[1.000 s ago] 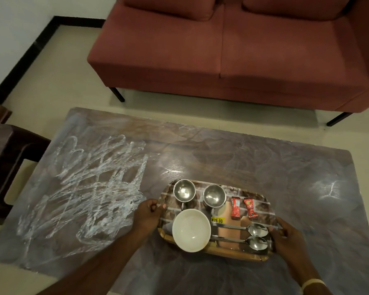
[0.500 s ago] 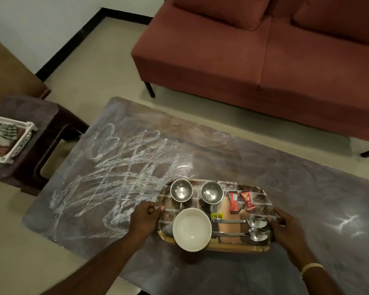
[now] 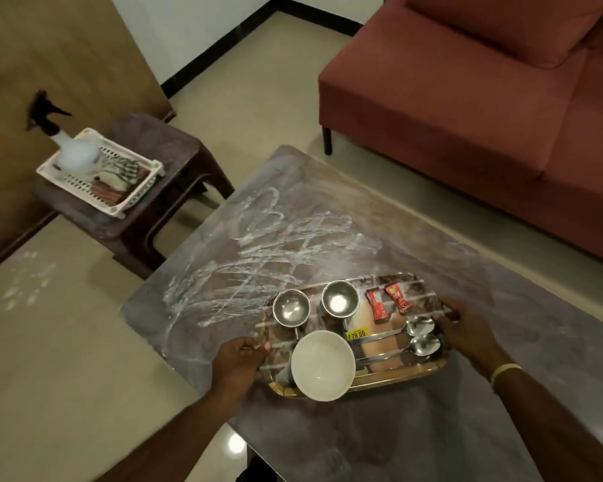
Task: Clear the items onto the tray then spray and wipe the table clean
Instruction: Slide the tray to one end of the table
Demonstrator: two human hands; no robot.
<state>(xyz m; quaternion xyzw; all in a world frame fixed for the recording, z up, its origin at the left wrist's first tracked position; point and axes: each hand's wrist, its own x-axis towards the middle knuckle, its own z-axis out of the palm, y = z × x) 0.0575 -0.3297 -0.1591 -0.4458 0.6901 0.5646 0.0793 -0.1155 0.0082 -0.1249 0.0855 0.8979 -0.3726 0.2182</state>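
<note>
I see a white basket (image 3: 133, 200) on the stool (image 3: 174, 158), holding a spray bottle (image 3: 72, 151) and a cloth (image 3: 119, 168). My left hand (image 3: 235, 363) grips the tray (image 3: 422, 368), its long axis running left to right on the desk (image 3: 502, 280). It carries two steel cups (image 3: 290, 306), a white bowl (image 3: 322, 365), two red sachets (image 3: 376, 305) and two spoons (image 3: 420, 344), bowls pointing right. My right hand (image 3: 467, 330) grips its right edge.
</note>
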